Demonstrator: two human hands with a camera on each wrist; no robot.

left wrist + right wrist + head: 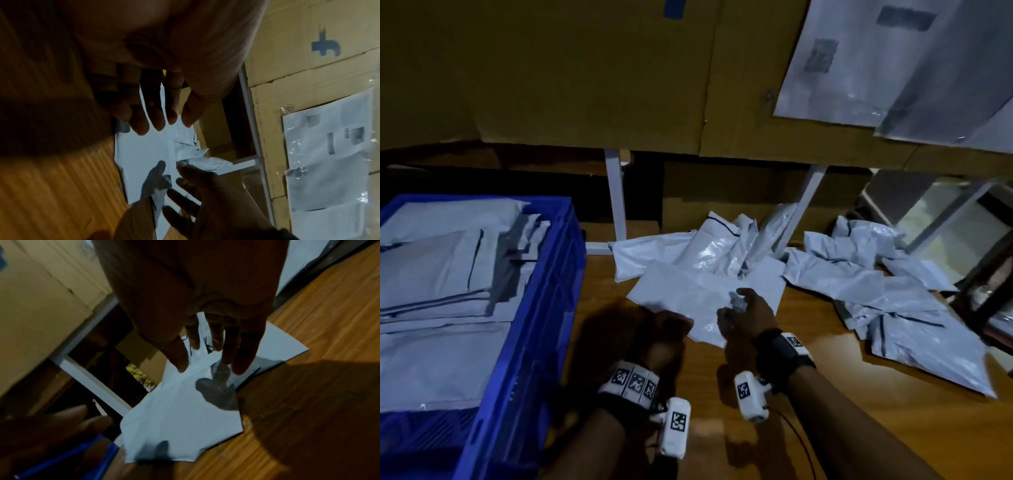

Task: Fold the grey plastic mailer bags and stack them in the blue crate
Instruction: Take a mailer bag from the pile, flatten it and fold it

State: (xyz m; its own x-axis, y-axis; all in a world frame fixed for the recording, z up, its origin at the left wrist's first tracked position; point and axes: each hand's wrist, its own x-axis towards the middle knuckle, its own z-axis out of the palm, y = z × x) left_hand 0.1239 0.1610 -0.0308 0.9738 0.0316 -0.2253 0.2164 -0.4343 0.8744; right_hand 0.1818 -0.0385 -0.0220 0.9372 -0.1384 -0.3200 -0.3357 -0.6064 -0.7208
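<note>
A flat grey mailer bag [688,291] lies on the wooden table in front of me, also seen in the wrist views as mailer [144,154] and mailer [180,418]. My left hand [671,325] hovers at its near left edge, fingers [156,120] straight and spread, holding nothing. My right hand [743,308] is over its right part, fingers [242,356] extended just above the plastic and casting a shadow on it. The blue crate [541,325] stands at the left with a stack of folded mailers [441,274] inside.
Loose crumpled mailers are heaped behind the flat one [722,246] and spread to the right [876,291]. White frame legs [616,198] rise behind the table. A large cardboard box [585,68] hangs overhead, with sleeved papers [893,61] on it.
</note>
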